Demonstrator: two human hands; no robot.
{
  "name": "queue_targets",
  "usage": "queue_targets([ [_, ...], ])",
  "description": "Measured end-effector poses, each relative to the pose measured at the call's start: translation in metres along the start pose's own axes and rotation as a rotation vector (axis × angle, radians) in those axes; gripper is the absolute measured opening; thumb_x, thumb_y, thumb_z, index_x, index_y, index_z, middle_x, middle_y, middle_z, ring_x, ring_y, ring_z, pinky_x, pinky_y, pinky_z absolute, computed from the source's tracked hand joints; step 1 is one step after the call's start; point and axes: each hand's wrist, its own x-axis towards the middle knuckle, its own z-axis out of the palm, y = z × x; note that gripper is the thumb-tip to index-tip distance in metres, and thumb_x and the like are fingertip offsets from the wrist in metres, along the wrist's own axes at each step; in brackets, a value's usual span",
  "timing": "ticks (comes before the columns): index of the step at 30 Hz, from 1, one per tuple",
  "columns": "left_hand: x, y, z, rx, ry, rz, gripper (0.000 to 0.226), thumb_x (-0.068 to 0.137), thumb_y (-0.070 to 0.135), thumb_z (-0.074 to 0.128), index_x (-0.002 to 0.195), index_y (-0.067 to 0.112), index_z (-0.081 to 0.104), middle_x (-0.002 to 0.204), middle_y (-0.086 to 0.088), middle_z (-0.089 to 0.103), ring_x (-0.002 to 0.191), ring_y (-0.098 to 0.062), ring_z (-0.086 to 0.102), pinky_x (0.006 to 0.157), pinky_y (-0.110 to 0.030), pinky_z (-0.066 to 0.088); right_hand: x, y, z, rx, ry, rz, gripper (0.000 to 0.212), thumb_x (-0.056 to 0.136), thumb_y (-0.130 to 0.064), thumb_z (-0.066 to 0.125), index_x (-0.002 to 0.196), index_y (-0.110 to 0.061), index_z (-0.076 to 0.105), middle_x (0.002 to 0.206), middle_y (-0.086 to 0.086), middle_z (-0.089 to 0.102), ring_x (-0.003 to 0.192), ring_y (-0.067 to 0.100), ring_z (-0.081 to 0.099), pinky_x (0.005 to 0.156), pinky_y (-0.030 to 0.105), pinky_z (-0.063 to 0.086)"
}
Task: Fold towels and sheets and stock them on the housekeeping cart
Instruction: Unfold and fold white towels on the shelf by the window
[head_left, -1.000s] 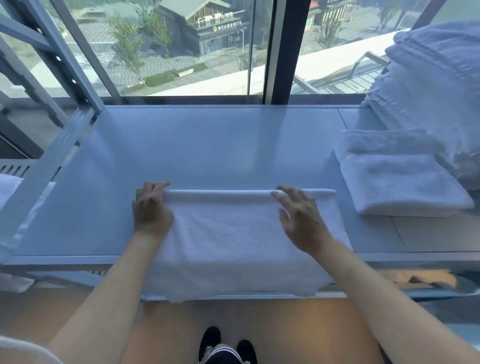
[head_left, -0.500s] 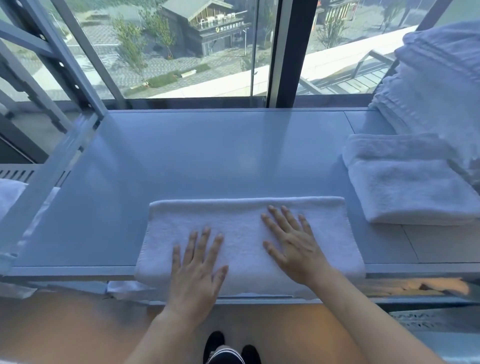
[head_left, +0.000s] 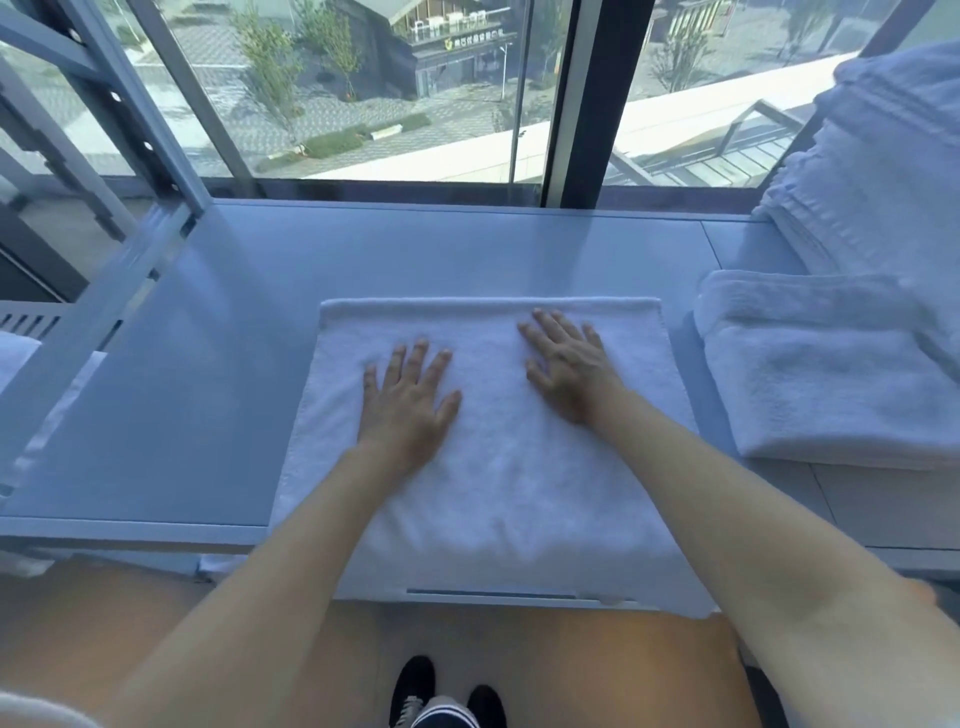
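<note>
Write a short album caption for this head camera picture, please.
Both hands, left and right, press flat on a white towel beside a folded towel.

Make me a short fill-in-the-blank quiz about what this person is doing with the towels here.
1. Both hands lie ____ on the white towel.
2. The folded towel sits to the ____ of the right hand.
3. The left hand holds ____.
4. Beyond the shelf is a ____.

Missing words: flat; right; nothing; window

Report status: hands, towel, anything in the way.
Left hand, right hand flat, pressing white towel on shelf. Folded towel lies apart, right. Nothing blocking.
</note>
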Motion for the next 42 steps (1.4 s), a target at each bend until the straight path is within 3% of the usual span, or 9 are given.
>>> queue_targets([
  [4, 0.019, -0.001, -0.003, -0.008, -0.011, 0.021, 0.066, 0.103, 0.059, 0.03, 0.163, 0.039, 0.014, 0.173, 0.008, 0.003, 0.159, -0.018, -0.002, 0.126, -0.055, -0.005, -0.017, -0.007, -0.005, 0.043, 0.076, 0.045, 0.061, 0.103, -0.032, 0.044, 0.161, -0.021, 0.028, 0.171, 0.002, 0.019, 0.157, 0.022, 0.016, 0.125, 0.053, 0.01],
  [9, 0.007, 0.007, -0.012, 0.07, 0.011, 0.033, 0.061, 0.106, 0.048, 0.032, 0.163, 0.031, 0.019, 0.173, 0.0, 0.009, 0.159, -0.026, 0.006, 0.123, -0.062, 0.004, -0.123, -0.016, 0.007, 0.205, 0.095, 0.066, 0.061, 0.104, -0.04, 0.041, 0.162, -0.03, 0.023, 0.172, -0.008, 0.007, 0.159, 0.018, 0.0, 0.125, 0.052, 0.002],
  [13, -0.05, 0.025, -0.029, 0.006, 0.195, 0.107, 0.049, 0.098, 0.021, 0.053, 0.147, 0.018, 0.052, 0.157, -0.008, 0.045, 0.145, -0.03, 0.041, 0.115, -0.063, 0.029, -0.179, -0.016, 0.015, 0.108, 0.015, 0.109, 0.062, 0.105, -0.046, 0.035, 0.163, -0.033, 0.015, 0.172, -0.013, -0.006, 0.158, 0.016, -0.012, 0.126, 0.053, -0.002],
  [17, -0.136, 0.009, -0.021, -0.081, 0.212, 0.058, 0.046, 0.089, 0.035, 0.046, 0.126, 0.019, 0.068, 0.136, -0.007, 0.063, 0.116, -0.034, 0.063, 0.094, -0.055, 0.049, -0.201, -0.009, 0.019, 0.057, -0.028, 0.146, 0.063, 0.107, -0.051, 0.03, 0.164, -0.038, 0.005, 0.169, -0.017, -0.015, 0.155, 0.012, -0.022, 0.126, 0.047, -0.011],
  [19, -0.163, -0.008, -0.013, -0.111, 0.177, 0.033, 0.055, 0.09, 0.042, 0.04, 0.133, 0.021, 0.067, 0.144, -0.007, 0.059, 0.125, -0.034, 0.059, 0.098, -0.054, 0.048, -0.206, -0.006, 0.02, 0.024, -0.034, 0.145, 0.063, 0.107, -0.054, 0.027, 0.163, -0.04, 0.001, 0.168, -0.019, -0.018, 0.154, 0.01, -0.024, 0.126, 0.045, -0.012],
  [23, -0.174, -0.025, -0.002, -0.146, 0.117, 0.066, 0.06, 0.097, 0.049, 0.033, 0.153, 0.034, 0.047, 0.164, 0.007, 0.035, 0.153, -0.021, 0.032, 0.119, -0.056, 0.029, -0.2, -0.006, 0.02, -0.004, -0.013, 0.138, 0.064, 0.106, -0.056, 0.028, 0.163, -0.04, 0.002, 0.168, -0.019, -0.016, 0.155, 0.01, -0.021, 0.126, 0.044, -0.01],
  [28, -0.125, -0.034, -0.004, -0.122, 0.113, 0.029, 0.06, 0.094, 0.053, 0.036, 0.15, 0.036, 0.05, 0.163, 0.005, 0.038, 0.15, -0.024, 0.035, 0.119, -0.054, 0.029, -0.162, 0.003, 0.016, 0.047, 0.002, 0.135, 0.07, 0.097, -0.062, 0.02, 0.163, -0.041, 0.013, 0.171, -0.018, -0.004, 0.157, 0.009, -0.012, 0.127, 0.046, -0.003],
  [33, -0.057, -0.032, -0.013, -0.088, 0.132, 0.007, 0.062, 0.091, 0.05, 0.039, 0.149, 0.032, 0.052, 0.162, -0.001, 0.041, 0.148, -0.028, 0.036, 0.12, -0.05, 0.026, -0.085, 0.025, 0.01, 0.019, 0.028, 0.171, 0.064, 0.101, -0.051, 0.042, 0.161, -0.039, 0.023, 0.171, -0.014, 0.01, 0.158, 0.013, 0.004, 0.125, 0.046, 0.004],
  [42, 0.005, -0.024, -0.028, -0.06, 0.111, 0.017, 0.051, 0.099, 0.034, 0.056, 0.15, 0.026, 0.05, 0.162, -0.004, 0.038, 0.15, -0.028, 0.031, 0.118, -0.052, 0.026, -0.04, 0.031, -0.004, 0.06, 0.059, 0.18, 0.059, 0.105, -0.04, 0.045, 0.161, -0.026, 0.03, 0.171, -0.003, 0.018, 0.157, 0.022, 0.013, 0.125, 0.051, 0.011],
])
